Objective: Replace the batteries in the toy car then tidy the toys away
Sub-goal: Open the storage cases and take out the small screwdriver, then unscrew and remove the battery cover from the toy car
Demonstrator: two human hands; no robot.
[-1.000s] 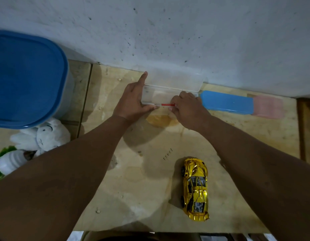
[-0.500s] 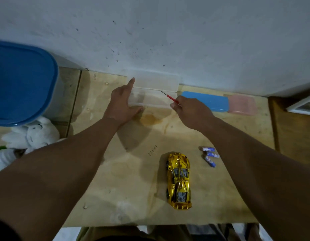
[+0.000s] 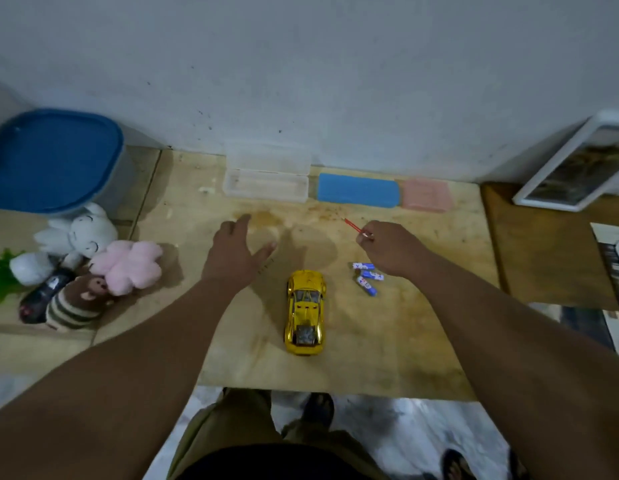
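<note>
A gold toy car [image 3: 305,312] sits upright on the wooden table [image 3: 387,341], nose toward the wall. Three blue-and-white batteries [image 3: 366,277] lie just right of it. My right hand [image 3: 391,249] hovers above the batteries and pinches a thin red screwdriver [image 3: 353,226] that points up and left. My left hand [image 3: 237,254] is open with fingers spread, above the table left of the car. A clear plastic box [image 3: 265,184] stands open against the wall.
A blue case [image 3: 357,190] and a pink case [image 3: 426,195] lie beside the clear box. A blue-lidded bin [image 3: 51,161] stands at the left, with plush toys [image 3: 126,266] and a black toy car [image 3: 41,297] in front of it. A framed picture [image 3: 575,168] leans at the right.
Both hands have drawn back from the clear box toward me. My right hand carries the red screwdriver away from the box. My left hand has let go of the box.
</note>
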